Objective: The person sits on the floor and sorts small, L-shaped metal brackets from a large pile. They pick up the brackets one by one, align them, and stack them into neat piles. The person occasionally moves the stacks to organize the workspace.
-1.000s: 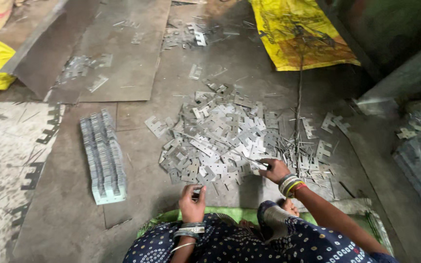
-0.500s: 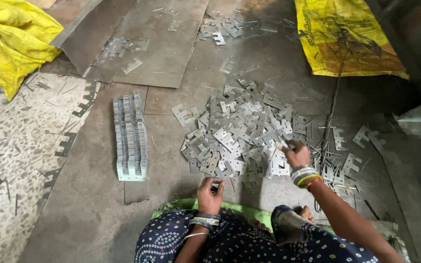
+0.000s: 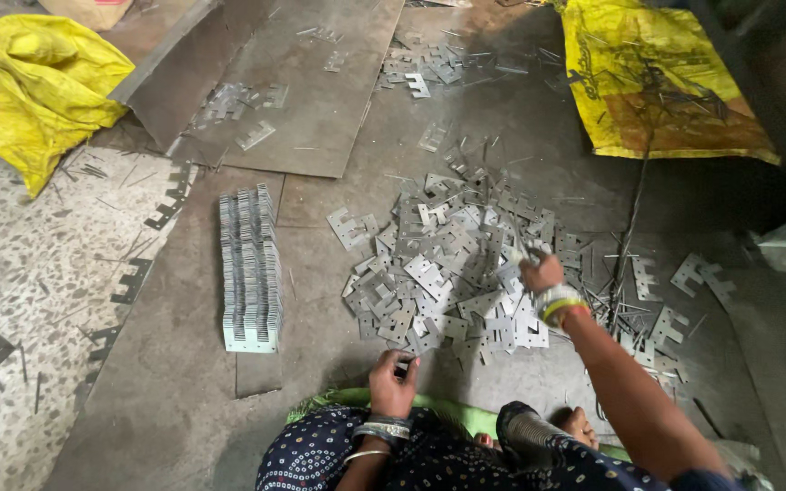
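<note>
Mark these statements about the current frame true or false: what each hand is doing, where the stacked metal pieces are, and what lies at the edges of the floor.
1. The right hand reaches into the loose pile of metal pieces. True.
2. The left hand rests on the neat row of stacked pieces. False: it is near the person's lap, with a small metal piece at its fingers, well apart from the row.
3. The row of stacked pieces lies to the left of the loose pile. True.
4. Both yellow sacks sit at the left. False: one yellow sack is at the top left, the other at the top right.
5. The right wrist is bare. False: it wears bangles.
</note>
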